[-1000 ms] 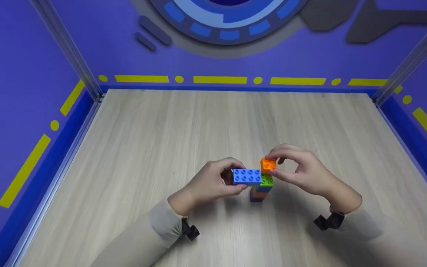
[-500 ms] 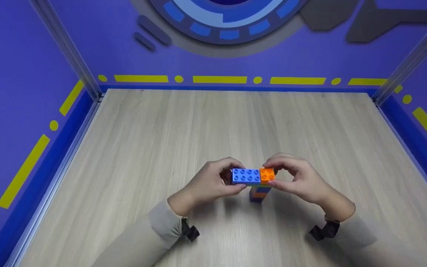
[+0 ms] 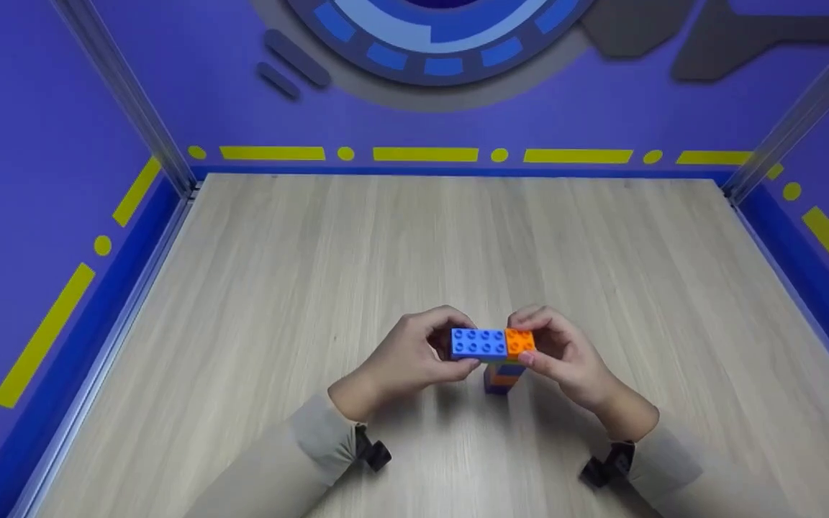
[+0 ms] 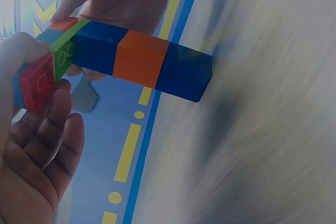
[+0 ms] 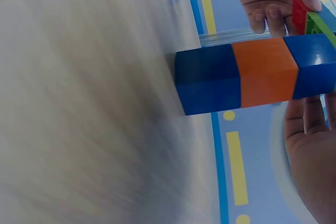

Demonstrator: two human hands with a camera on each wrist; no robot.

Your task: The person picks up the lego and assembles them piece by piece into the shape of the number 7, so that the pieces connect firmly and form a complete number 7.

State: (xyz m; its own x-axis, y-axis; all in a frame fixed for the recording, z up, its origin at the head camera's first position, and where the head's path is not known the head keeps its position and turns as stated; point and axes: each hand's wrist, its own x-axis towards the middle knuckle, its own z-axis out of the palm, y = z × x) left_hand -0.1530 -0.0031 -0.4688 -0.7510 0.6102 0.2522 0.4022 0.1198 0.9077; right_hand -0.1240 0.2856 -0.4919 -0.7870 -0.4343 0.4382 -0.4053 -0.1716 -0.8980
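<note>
My left hand (image 3: 409, 352) grips the left end of a long blue toy building brick (image 3: 478, 343) between thumb and fingers. My right hand (image 3: 569, 356) pinches a small orange brick (image 3: 519, 341) at the blue brick's right end, flush against it. Both sit on a thin green brick (image 4: 64, 53), whose studs show to one side. A red brick (image 4: 38, 82) lies under the blue brick on the left. Below the green one runs a column with an upper dark blue cube (image 5: 311, 64), an orange cube (image 5: 265, 72) and a lower dark blue cube (image 5: 207, 80).
The wood-grain table (image 3: 357, 244) spreads out around the stack. Purple-blue panels (image 3: 429, 129) with yellow marks stand at the back and both sides, joined by metal corner posts (image 3: 127, 93). A black wrist camera (image 3: 373, 452) hangs below the left sleeve.
The small orange brick has come down and toward me onto the green brick, beside the blue one. My right hand and forearm have swung inward. My left hand has stayed almost still.
</note>
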